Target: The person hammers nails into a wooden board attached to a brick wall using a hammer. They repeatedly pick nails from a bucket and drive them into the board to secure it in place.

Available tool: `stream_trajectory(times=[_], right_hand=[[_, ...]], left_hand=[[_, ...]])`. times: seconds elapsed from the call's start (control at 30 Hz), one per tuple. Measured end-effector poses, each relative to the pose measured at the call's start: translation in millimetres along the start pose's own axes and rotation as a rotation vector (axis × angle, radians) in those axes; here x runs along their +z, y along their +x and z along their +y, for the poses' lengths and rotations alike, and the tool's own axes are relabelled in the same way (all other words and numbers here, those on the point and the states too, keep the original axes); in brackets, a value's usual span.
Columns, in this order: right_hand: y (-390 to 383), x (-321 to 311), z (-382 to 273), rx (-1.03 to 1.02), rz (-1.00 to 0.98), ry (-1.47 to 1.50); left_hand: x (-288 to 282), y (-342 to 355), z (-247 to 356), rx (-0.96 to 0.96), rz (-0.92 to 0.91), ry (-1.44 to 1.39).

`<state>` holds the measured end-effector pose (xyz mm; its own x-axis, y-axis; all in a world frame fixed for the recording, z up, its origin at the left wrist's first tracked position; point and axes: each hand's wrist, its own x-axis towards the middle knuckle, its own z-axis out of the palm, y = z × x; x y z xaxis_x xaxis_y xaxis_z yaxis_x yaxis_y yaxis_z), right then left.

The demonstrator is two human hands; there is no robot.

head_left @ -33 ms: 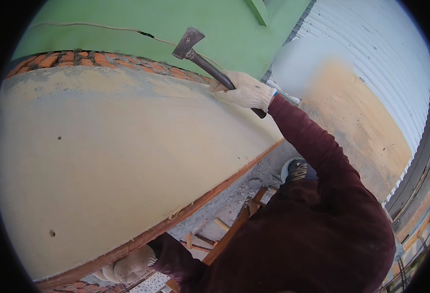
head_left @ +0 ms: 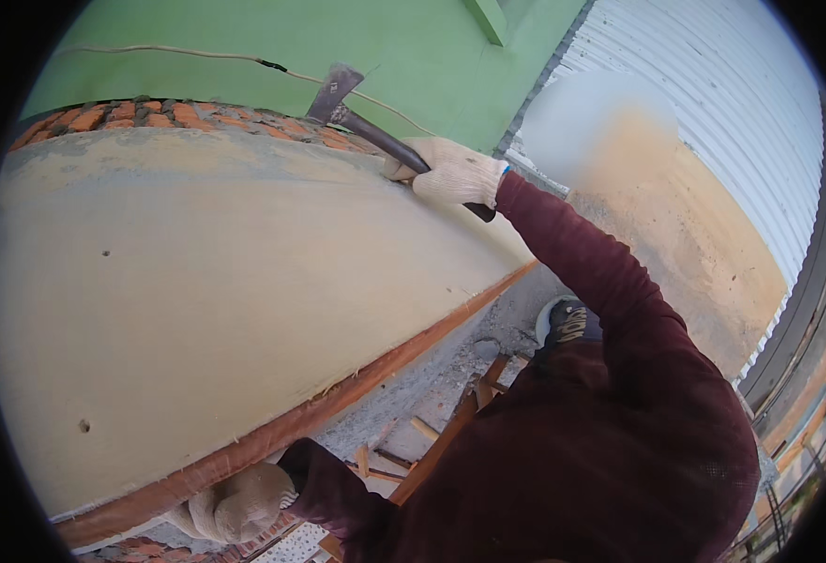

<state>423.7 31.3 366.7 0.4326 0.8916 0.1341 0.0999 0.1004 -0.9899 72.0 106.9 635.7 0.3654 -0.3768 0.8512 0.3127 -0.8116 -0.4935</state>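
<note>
My right hand (head_left: pixel 455 171), in a white knit glove, is closed round the dark handle of a hatchet (head_left: pixel 375 134). The hatchet's head points up and left, over the far edge of a large pale board (head_left: pixel 216 281) in front of a brick strip. At the lower left, my gloved left hand (head_left: pixel 236 502) is closed on the board's near edge, which is faced with a reddish-brown wooden strip (head_left: pixel 310 422). Its fingertips are partly hidden beneath that edge. Two small dark holes show in the board's surface.
A green wall (head_left: pixel 188 75) with a thin cable (head_left: pixel 169 51) rises behind the brick strip (head_left: pixel 164 114). Below the board, pieces of timber (head_left: pixel 450 436) lie over rough grey concrete. A white corrugated sheet (head_left: pixel 741 103) and a tan panel (head_left: pixel 685 253) are at the right.
The hatchet and my right hand have shifted slightly left and down. More of the board's reddish-brown edge shows, and my left hand keeps its hold.
</note>
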Motion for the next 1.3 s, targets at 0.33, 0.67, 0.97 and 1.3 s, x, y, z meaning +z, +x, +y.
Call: stream_trajectory(times=[0.33,0.67,0.97,1.3], right_hand=[[7,-64,13,0.176,-0.298,-0.061],[-146,-107,75,0.542,0.216,-0.077],[-195,-120,48,0.571,0.627,0.256],[-154,-98,-49,0.251,0.317,0.376]], left_hand=[[-18,3,-47,0.180,0.011,-0.021],[-15,-3,-39,0.028,-0.097,0.070],[-41,5,-13,-0.190,-0.117,0.091],[15,136,118,-0.226,-0.866,-0.912]])
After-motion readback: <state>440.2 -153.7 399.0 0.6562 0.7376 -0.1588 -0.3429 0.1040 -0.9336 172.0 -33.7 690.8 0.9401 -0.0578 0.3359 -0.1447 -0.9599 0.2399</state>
